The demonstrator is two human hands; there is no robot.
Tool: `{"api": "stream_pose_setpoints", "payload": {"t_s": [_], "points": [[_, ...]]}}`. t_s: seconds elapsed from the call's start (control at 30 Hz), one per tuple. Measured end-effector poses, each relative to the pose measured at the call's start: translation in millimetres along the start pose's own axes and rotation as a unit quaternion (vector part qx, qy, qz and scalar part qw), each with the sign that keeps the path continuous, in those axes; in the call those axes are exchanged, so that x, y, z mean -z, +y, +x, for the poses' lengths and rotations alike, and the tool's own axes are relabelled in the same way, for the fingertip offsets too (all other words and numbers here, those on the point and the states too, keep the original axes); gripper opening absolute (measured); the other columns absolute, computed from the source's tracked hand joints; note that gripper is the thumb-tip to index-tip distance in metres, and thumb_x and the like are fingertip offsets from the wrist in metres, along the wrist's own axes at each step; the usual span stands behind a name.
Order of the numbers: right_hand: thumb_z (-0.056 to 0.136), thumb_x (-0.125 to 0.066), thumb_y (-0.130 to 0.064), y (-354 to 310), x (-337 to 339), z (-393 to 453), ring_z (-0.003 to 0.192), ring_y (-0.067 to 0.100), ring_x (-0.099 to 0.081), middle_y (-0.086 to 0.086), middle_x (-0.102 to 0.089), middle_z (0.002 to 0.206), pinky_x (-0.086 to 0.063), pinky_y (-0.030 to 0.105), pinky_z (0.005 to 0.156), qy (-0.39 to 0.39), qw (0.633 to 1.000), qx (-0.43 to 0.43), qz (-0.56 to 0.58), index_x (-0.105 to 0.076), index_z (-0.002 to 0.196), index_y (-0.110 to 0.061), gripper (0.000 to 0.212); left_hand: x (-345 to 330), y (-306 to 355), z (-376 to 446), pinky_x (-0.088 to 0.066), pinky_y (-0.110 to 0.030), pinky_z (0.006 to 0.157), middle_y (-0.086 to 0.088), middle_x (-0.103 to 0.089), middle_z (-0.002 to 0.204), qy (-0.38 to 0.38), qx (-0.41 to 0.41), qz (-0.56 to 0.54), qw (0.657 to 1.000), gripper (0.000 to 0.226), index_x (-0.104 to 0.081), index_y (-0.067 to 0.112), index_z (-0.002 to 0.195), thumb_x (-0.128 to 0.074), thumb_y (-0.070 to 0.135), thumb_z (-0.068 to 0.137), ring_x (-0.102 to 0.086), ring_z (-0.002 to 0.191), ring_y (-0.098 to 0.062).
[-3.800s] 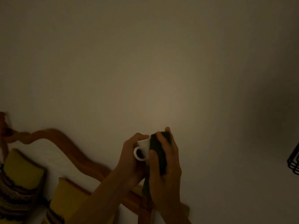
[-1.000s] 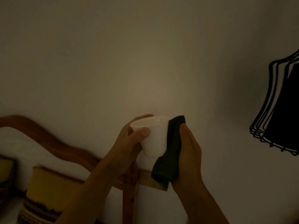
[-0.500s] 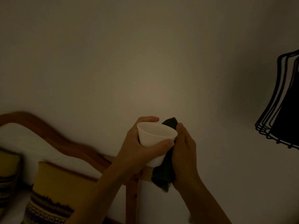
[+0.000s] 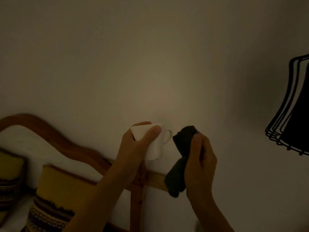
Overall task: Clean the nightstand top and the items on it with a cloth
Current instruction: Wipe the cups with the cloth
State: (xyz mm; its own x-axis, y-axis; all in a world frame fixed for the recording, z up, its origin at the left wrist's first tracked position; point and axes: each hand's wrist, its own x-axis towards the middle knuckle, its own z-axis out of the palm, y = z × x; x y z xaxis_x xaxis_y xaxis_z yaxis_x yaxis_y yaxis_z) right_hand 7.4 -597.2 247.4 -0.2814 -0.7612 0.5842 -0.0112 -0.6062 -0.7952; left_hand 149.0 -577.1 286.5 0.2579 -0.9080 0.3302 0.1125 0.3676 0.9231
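In dim light, my left hand [image 4: 135, 148] holds a small white cup [image 4: 156, 144] up in front of the wall, thumb over its rim, the handle pointing right. My right hand [image 4: 199, 158] grips a dark cloth [image 4: 181, 158] just right of the cup. A small gap separates the cloth from the cup's handle, and the cloth's lower end hangs below my fist. The nightstand top is out of view.
A curved wooden headboard [image 4: 55, 138] runs along the lower left, with yellow patterned pillows [image 4: 55, 198] leaning against it. A black wire lampshade [image 4: 294, 114] hangs at the right edge. A plain pale wall [image 4: 150, 56] fills the rest.
The cup has turned so its handle now points right. My right hand with the cloth has come off the cup and moved a little to the right.
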Motion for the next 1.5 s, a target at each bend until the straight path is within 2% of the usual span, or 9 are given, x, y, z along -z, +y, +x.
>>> {"api": "stream_pose_setpoints", "payload": {"t_s": [0.13, 0.33, 0.47, 0.63, 0.73, 1.0, 1.17, 1.33, 1.5], "points": [[0.1, -0.049, -0.026, 10, -7, 2, 0.097, -0.001, -0.056, 0.0, -0.057, 0.113, -0.043, 0.004, 0.087, -0.001, 0.965, 0.206, -0.163, -0.062, 0.128, -0.007, 0.036, -9, -6, -6, -0.062, -0.032, 0.075, 0.005, -0.07, 0.105, 0.004, 0.01, 0.022, 1.0, 0.069, -0.063, 0.035, 0.107, -0.072, 0.066, 0.046, -0.07, 0.093, -0.012], [0.097, -0.053, -0.035, 16, 10, 15, 0.106, -0.002, -0.06, -0.01, -0.063, 0.119, -0.047, 0.018, 0.1, -0.021, 0.994, -0.036, -0.101, -0.056, 0.128, -0.029, 0.032, -3, 0, -6, -0.06, -0.029, 0.068, 0.001, -0.078, 0.095, -0.018, 0.057, -0.103, 0.993, 0.034, -0.079, 0.041, 0.085, -0.074, 0.059, 0.056, -0.075, 0.089, -0.017], [0.086, -0.06, -0.058, 5, -4, -22, 0.102, -0.006, -0.063, -0.018, -0.067, 0.114, -0.051, 0.013, 0.091, -0.09, 0.993, -0.03, -0.07, -0.06, 0.122, -0.033, 0.044, -5, 2, 6, -0.062, -0.039, 0.073, -0.012, -0.076, 0.105, 0.049, 0.122, -0.165, 0.978, 0.072, -0.071, 0.015, 0.11, -0.077, 0.058, 0.052, -0.074, 0.096, -0.028], [0.085, -0.07, -0.047, -4, -16, -34, 0.098, -0.004, -0.064, -0.018, -0.067, 0.106, -0.049, 0.007, 0.081, -0.077, 0.992, 0.033, -0.092, -0.063, 0.115, -0.029, 0.036, -10, -7, 1, -0.061, -0.041, 0.074, -0.016, -0.075, 0.109, 0.093, 0.144, -0.187, 0.967, 0.091, -0.064, 0.007, 0.119, -0.08, 0.059, 0.046, -0.074, 0.097, -0.032], [0.087, -0.073, -0.027, 1, -14, -31, 0.092, -0.006, -0.065, -0.021, -0.068, 0.1, -0.049, 0.006, 0.075, -0.063, 0.995, -0.013, -0.072, -0.063, 0.11, -0.034, 0.026, -6, -13, -1, -0.063, -0.038, 0.073, -0.009, -0.076, 0.107, 0.104, 0.105, -0.201, 0.968, 0.079, -0.065, 0.015, 0.116, -0.081, 0.053, 0.049, -0.075, 0.095, -0.026], [0.087, -0.069, -0.035, 3, -19, -33, 0.091, -0.002, -0.066, -0.015, -0.07, 0.099, -0.054, 0.014, 0.079, -0.119, 0.989, -0.04, -0.073, -0.067, 0.112, -0.023, 0.027, 6, -19, -3, -0.061, -0.031, 0.061, -0.007, -0.078, 0.097, 0.108, 0.084, -0.175, 0.975, 0.068, -0.067, 0.016, 0.105, -0.078, 0.054, 0.049, -0.076, 0.087, -0.023], [0.089, -0.068, -0.035, 4, -24, -44, 0.09, -0.002, -0.067, -0.014, -0.071, 0.099, -0.055, 0.016, 0.083, -0.218, 0.965, -0.041, -0.144, -0.066, 0.111, -0.029, 0.022, 14, -25, -4, -0.059, -0.026, 0.057, 0.004, -0.079, 0.085, 0.103, 0.03, -0.142, 0.984, 0.016, -0.079, 0.036, 0.075, -0.076, 0.046, 0.063, -0.076, 0.078, -0.016], [0.091, -0.066, -0.034, 20, -25, -40, 0.095, 0.01, -0.069, -0.008, -0.073, 0.102, -0.058, 0.04, 0.09, -0.204, 0.969, -0.105, -0.088, -0.069, 0.114, -0.026, 0.024, 33, -38, -9, -0.061, -0.033, 0.066, -0.007, -0.076, 0.102, 0.126, 0.014, -0.101, 0.987, 0.062, -0.069, 0.016, 0.111, -0.083, 0.053, 0.063, -0.075, 0.091, -0.023], [0.087, -0.063, -0.057, 53, -35, -77, 0.09, 0.004, -0.068, -0.016, -0.073, 0.093, -0.057, 0.042, 0.09, -0.277, 0.939, -0.162, -0.122, -0.069, 0.103, -0.036, 0.027, 67, -67, -30, -0.06, -0.023, 0.072, 0.011, -0.068, 0.11, 0.128, 0.007, -0.009, 0.992, 0.076, -0.057, 0.032, 0.121, -0.092, 0.05, 0.056, -0.069, 0.101, -0.007]]}}
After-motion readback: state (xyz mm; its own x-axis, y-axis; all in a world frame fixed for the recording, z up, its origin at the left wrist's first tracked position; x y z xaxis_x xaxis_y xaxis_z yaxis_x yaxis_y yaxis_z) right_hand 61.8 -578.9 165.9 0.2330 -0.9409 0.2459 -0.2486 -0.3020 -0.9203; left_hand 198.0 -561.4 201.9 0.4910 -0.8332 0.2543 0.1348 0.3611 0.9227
